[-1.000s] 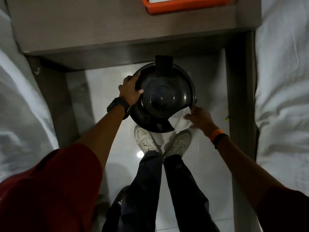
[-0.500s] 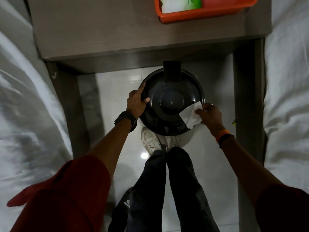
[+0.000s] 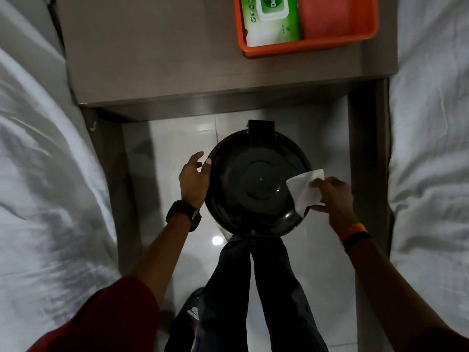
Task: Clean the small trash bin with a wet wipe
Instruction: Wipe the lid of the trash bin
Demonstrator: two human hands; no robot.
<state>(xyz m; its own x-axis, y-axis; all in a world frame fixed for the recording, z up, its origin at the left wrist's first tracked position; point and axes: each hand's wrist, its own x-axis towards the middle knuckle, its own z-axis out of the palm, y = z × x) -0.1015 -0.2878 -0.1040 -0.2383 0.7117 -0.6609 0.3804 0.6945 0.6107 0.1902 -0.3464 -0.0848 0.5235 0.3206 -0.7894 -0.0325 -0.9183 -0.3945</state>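
Observation:
A small round black trash bin [image 3: 253, 184] with a closed lid and a hinge tab at its far side stands on the white tiled floor between two beds. My left hand [image 3: 193, 179] rests against the bin's left rim, thumb on the lid edge, fingers spread. My right hand [image 3: 332, 196] pinches a white wet wipe [image 3: 305, 190] and presses it on the right side of the lid.
A grey bedside table [image 3: 177, 59] stands just beyond the bin, bearing an orange tray [image 3: 304, 47] with a green wet-wipe pack [image 3: 271, 19]. White bedding lies left [image 3: 45, 174] and right [image 3: 431, 148]. My dark-trousered legs [image 3: 253, 288] stand right behind the bin.
The wipe has slid from the lid's near-right edge up to its right side. My left hand has eased from a grip on the lid's top to the left rim. The view has tilted up.

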